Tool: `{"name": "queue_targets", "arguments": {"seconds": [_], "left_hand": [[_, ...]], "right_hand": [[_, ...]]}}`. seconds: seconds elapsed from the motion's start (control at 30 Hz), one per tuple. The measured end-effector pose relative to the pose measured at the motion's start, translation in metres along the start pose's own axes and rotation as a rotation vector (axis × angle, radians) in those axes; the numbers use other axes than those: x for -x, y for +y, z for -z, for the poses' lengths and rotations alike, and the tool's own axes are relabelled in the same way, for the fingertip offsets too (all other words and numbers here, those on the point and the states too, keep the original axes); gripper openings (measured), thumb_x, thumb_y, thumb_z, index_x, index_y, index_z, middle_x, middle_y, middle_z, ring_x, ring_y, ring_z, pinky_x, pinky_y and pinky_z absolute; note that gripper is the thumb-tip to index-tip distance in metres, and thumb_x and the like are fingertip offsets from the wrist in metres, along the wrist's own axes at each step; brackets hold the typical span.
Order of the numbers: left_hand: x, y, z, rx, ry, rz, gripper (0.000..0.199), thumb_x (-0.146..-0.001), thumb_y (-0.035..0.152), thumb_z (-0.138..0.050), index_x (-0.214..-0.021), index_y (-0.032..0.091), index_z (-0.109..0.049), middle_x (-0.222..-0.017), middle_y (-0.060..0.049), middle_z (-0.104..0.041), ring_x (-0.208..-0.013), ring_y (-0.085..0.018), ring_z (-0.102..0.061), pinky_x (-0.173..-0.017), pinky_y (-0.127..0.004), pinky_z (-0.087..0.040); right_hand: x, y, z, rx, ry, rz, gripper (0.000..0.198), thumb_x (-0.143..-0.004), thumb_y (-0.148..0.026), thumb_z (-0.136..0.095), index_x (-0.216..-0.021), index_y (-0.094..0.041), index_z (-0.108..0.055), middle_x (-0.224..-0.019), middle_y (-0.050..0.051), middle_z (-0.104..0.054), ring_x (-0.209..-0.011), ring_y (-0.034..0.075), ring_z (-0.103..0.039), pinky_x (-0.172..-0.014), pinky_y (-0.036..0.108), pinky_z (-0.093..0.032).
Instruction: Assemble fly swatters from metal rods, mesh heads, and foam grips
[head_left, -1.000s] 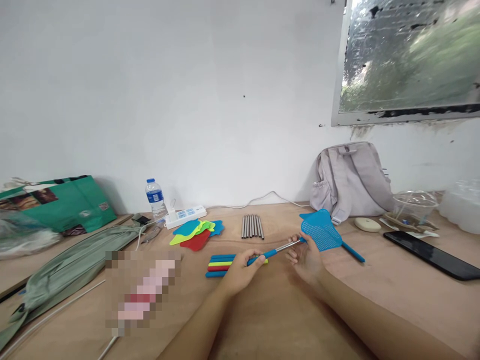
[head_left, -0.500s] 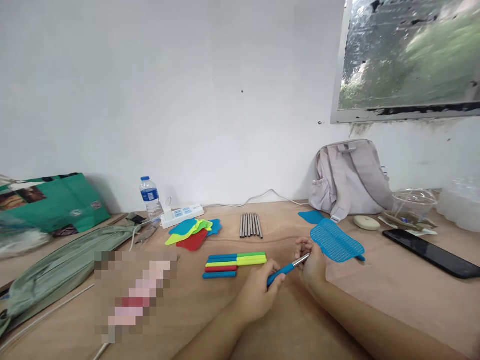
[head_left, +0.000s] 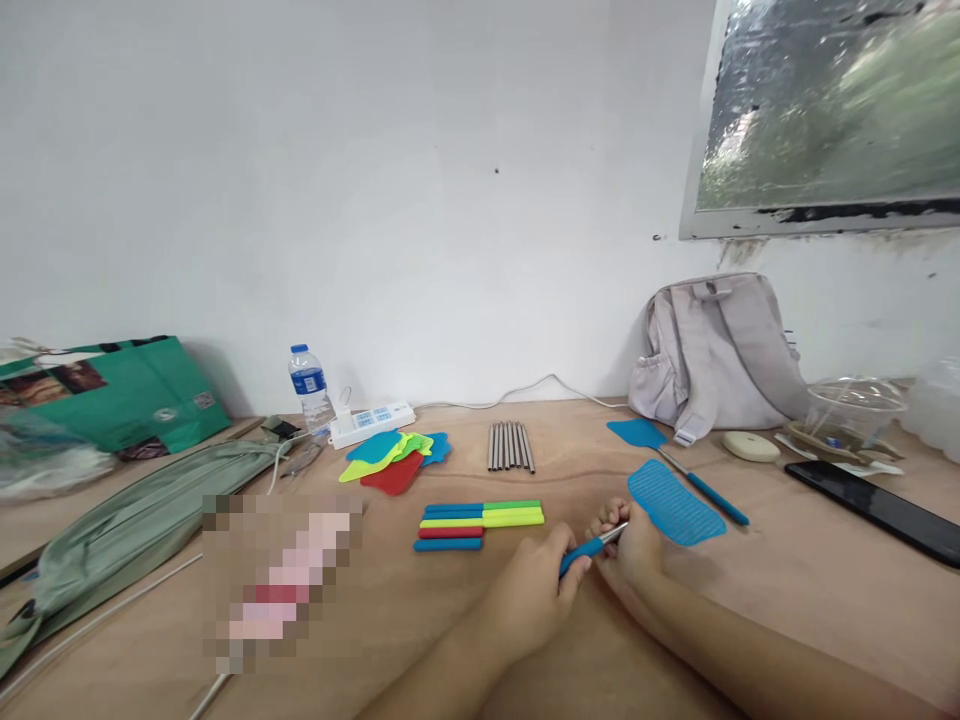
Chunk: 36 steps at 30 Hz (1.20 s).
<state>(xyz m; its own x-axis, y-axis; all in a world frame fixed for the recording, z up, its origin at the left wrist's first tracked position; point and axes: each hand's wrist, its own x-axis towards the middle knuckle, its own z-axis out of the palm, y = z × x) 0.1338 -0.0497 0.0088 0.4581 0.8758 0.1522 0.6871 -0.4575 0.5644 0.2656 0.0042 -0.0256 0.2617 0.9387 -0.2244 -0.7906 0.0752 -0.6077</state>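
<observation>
My left hand is closed round the blue handle of a fly swatter, whose metal shaft slants up to the right. My right hand grips the swatter at the far end of the shaft, hiding the join there. Its blue mesh head sticks out beyond the right fingers. Just behind it lies another blue fly swatter with head, shaft and handle together. Left of my hands, loose handle grips in blue, green, yellow and red lie in rows.
Several metal rods lie side by side in the middle. Coloured swatter heads are piled by a white power strip and a water bottle. A backpack, a phone and a plastic cup are at right.
The held mesh head has swung lower and now uncovers the other swatter behind it. Less of the shaft shows between my hands. The whole view has shifted slightly.
</observation>
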Motion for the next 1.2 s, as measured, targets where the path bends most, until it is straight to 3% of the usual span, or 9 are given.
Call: {"name": "queue_targets", "arguments": {"seconds": [0.2,0.37,0.47,0.63,0.77,0.87,1.07,1.2], "left_hand": [[-0.002,-0.008,-0.012,0.043,0.036,-0.012,0.022,-0.085,0.036,-0.035,-0.086,0.021,-0.05,-0.077,-0.006,-0.059,-0.068,-0.019,-0.053,-0.053,-0.025,-0.028],[-0.012,-0.019,-0.01,0.167,0.163,-0.053,0.02,-0.084,0.034,-0.037,-0.082,0.02,-0.052,-0.072,-0.002,-0.059,-0.066,-0.016,-0.052,-0.059,-0.024,-0.033],[-0.016,-0.029,-0.002,0.276,0.245,-0.095,0.024,-0.085,0.036,-0.036,-0.084,0.019,-0.052,-0.076,0.0,-0.058,-0.072,-0.015,-0.052,-0.067,-0.024,-0.036],[-0.016,-0.037,0.001,0.51,0.267,-0.116,0.03,-0.086,0.043,-0.033,-0.089,0.018,-0.049,-0.074,0.001,-0.051,-0.072,-0.013,-0.047,-0.07,-0.025,-0.036],[-0.021,-0.037,-0.002,0.82,0.324,-0.101,0.035,-0.085,0.05,-0.031,-0.098,0.019,-0.04,-0.063,0.004,-0.042,-0.061,-0.011,-0.042,-0.065,-0.024,-0.036],[-0.025,-0.041,0.001,0.962,0.339,-0.11,0.037,-0.081,0.052,-0.038,-0.097,0.019,-0.038,-0.066,0.003,-0.047,-0.062,-0.011,-0.045,-0.065,-0.025,-0.037],[-0.029,-0.052,0.009,0.993,0.276,-0.095,0.036,-0.077,0.049,-0.051,-0.094,0.019,-0.041,-0.084,-0.004,-0.06,-0.078,-0.015,-0.053,-0.07,-0.027,-0.041],[-0.031,-0.057,0.006,1.018,0.164,-0.068,0.038,-0.074,0.049,-0.055,-0.092,0.017,-0.043,-0.086,-0.005,-0.062,-0.061,-0.011,-0.053,-0.057,-0.024,-0.041]], "right_hand": [[-0.02,0.013,0.023,0.105,-0.204,0.038,0.018,-0.06,-0.019,-0.038,-0.043,-0.021,-0.033,-0.034,-0.006,-0.032,-0.026,0.008,-0.028,-0.03,0.022,-0.025],[-0.021,0.007,0.009,0.348,-0.255,0.196,0.023,-0.068,-0.031,-0.041,-0.047,-0.022,-0.037,-0.033,-0.007,-0.032,-0.026,0.007,-0.025,-0.027,0.019,-0.017],[-0.01,0.001,-0.003,0.566,-0.456,0.194,0.026,-0.072,-0.043,-0.044,-0.059,-0.02,-0.047,-0.036,-0.007,-0.04,-0.029,0.008,-0.033,-0.029,0.018,-0.02],[0.006,-0.008,-0.001,0.604,-0.754,0.174,0.033,-0.073,-0.051,-0.048,-0.074,-0.018,-0.052,-0.054,-0.004,-0.053,-0.034,0.006,-0.039,-0.032,0.018,-0.022],[0.002,-0.011,0.003,0.632,-0.707,0.23,0.028,-0.074,-0.045,-0.051,-0.075,-0.018,-0.055,-0.05,-0.006,-0.049,-0.034,0.005,-0.037,-0.034,0.017,-0.022],[-0.002,-0.011,0.001,0.67,-0.658,0.267,0.021,-0.072,-0.038,-0.055,-0.068,-0.018,-0.055,-0.046,-0.007,-0.045,-0.033,0.004,-0.035,-0.034,0.017,-0.022],[0.0,-0.008,0.001,0.708,-0.665,0.266,0.019,-0.071,-0.036,-0.056,-0.064,-0.018,-0.055,-0.046,-0.007,-0.046,-0.033,0.004,-0.034,-0.033,0.016,-0.024],[0.002,-0.006,0.004,0.731,-0.735,0.262,0.02,-0.073,-0.037,-0.056,-0.067,-0.018,-0.054,-0.049,-0.008,-0.046,-0.033,0.004,-0.036,-0.032,0.016,-0.027]]}}
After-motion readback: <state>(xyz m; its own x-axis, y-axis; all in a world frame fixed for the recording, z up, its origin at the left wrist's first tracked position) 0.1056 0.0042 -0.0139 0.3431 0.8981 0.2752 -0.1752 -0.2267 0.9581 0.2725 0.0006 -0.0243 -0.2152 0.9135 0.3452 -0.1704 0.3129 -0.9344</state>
